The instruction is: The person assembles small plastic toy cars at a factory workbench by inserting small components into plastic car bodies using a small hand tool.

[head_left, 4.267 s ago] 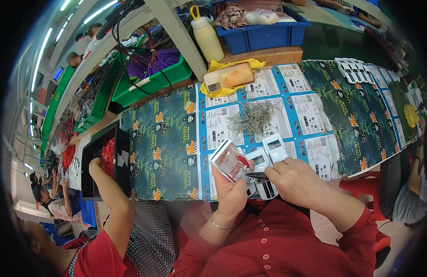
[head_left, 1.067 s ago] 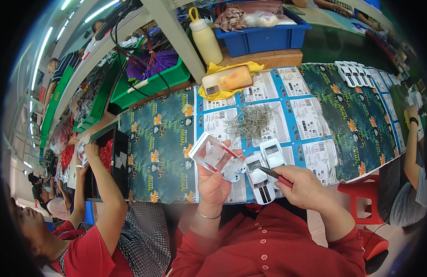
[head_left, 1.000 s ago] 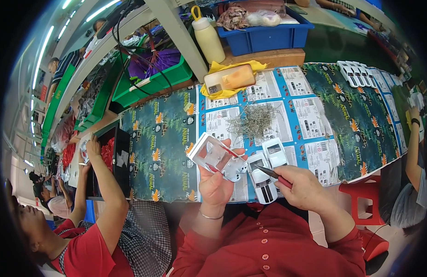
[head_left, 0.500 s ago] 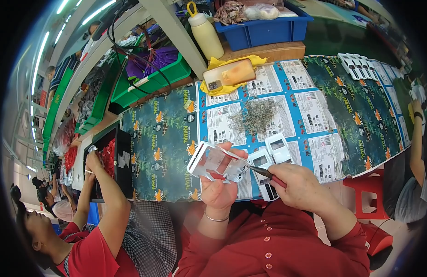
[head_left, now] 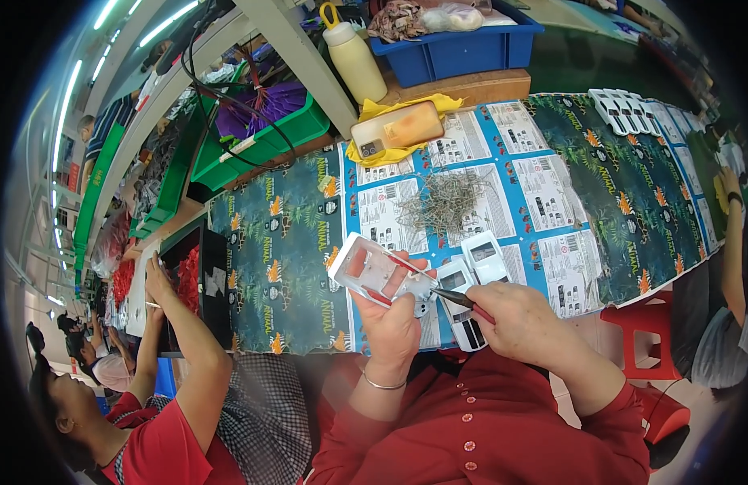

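My left hand [head_left: 390, 327] grips a white plastic toy vehicle shell [head_left: 364, 260], its hollow inside turned up, with red strips along its inner sides. My right hand [head_left: 519, 319] is closed round long-nose pliers [head_left: 463, 298] with dark red handles. The pliers' tips meet the near right end of the shell; what they touch there is too small to make out. Beside my hands, several white toy vehicle bodies with dark windows [head_left: 484, 255] lie on the table, partly under the pliers. A loose heap of thin metal pins [head_left: 445, 202] lies just beyond.
Printed sheets cover the table [head_left: 285, 242]. A phone [head_left: 398, 132] rests on a yellow cloth, near a cream bottle [head_left: 355, 61] and a blue bin [head_left: 463, 52]. More white toy bodies [head_left: 624, 111] stand far right. A co-worker [head_left: 172, 404] reaches into a black box [head_left: 216, 283] at left.
My left hand has turned the shell slightly and its thumb now presses on the near side. The pliers stay at the shell's right end. At left, the co-worker's hand has moved up.
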`<move>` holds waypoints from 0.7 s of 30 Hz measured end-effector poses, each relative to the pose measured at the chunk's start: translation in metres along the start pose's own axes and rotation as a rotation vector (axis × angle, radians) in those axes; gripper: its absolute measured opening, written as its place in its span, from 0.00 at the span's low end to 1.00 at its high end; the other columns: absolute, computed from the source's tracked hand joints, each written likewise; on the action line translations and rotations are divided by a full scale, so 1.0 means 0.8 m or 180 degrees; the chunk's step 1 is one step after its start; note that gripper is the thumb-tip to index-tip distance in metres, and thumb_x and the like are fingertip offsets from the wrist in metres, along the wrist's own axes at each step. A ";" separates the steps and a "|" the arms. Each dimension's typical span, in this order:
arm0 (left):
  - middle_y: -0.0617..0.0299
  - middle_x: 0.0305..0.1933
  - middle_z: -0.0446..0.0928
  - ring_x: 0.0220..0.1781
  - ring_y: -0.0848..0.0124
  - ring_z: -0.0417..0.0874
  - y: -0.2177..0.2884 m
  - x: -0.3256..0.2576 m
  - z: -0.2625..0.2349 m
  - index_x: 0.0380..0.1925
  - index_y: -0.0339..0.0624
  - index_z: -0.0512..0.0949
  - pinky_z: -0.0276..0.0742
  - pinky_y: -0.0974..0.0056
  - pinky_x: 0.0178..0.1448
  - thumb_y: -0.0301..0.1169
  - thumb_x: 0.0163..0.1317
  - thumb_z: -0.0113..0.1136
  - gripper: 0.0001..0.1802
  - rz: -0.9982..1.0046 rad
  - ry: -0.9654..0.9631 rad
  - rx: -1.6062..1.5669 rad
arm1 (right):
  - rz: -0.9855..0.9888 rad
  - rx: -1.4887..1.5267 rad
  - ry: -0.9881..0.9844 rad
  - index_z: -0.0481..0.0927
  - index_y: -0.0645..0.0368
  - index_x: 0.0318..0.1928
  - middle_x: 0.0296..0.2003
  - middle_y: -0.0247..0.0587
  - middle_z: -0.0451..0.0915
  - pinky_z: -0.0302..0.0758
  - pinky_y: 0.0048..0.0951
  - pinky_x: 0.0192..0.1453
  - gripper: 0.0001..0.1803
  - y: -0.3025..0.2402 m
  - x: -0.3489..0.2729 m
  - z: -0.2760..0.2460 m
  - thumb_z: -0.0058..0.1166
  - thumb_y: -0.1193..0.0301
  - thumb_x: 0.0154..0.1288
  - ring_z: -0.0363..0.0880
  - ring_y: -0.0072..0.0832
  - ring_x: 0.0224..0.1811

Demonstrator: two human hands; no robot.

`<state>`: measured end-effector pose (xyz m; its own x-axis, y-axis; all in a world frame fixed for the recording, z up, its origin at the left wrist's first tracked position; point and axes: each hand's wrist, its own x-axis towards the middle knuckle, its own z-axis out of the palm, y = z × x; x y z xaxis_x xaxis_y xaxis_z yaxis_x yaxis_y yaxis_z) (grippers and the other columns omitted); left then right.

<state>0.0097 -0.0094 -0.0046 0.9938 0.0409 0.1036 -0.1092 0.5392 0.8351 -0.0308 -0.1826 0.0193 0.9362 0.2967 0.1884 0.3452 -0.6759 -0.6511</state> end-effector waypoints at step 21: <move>0.48 0.55 0.66 0.54 0.58 0.76 -0.022 -0.013 -0.005 0.64 0.42 0.50 0.76 0.53 0.56 0.08 0.41 0.34 0.44 0.0136 -0.0402 0.1054 | -0.1053 -0.2074 -0.0344 0.77 0.59 0.28 0.23 0.39 0.78 0.75 0.29 0.27 0.05 -0.020 0.024 -0.036 0.55 0.71 0.48 0.79 0.30 0.26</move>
<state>0.0016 -0.0158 -0.0226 0.9799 -0.0582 0.1908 -0.1722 0.2364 0.9563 -0.0164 -0.1857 0.0544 0.7762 0.5966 0.2039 0.6090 -0.7932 0.0024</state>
